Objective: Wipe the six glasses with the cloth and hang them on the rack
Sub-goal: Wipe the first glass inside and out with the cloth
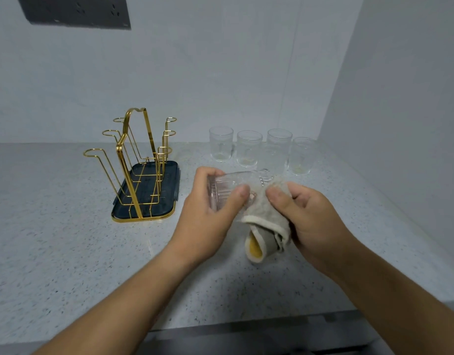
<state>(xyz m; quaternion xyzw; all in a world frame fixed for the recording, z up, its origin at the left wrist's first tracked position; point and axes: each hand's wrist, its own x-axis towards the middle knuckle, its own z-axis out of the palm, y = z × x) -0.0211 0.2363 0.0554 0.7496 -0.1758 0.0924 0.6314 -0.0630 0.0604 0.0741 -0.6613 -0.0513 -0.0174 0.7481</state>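
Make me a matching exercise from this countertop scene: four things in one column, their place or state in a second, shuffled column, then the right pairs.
Things:
1. ribbed glass
2. cloth
3. rack
4. four glasses

Place or state:
A. empty, gold wire on a dark tray
B. upright in a row near the wall
C. tilted sideways in the left hand
D. bunched in the right hand

Pairs: 1-C, 2-D, 3-A, 4-B
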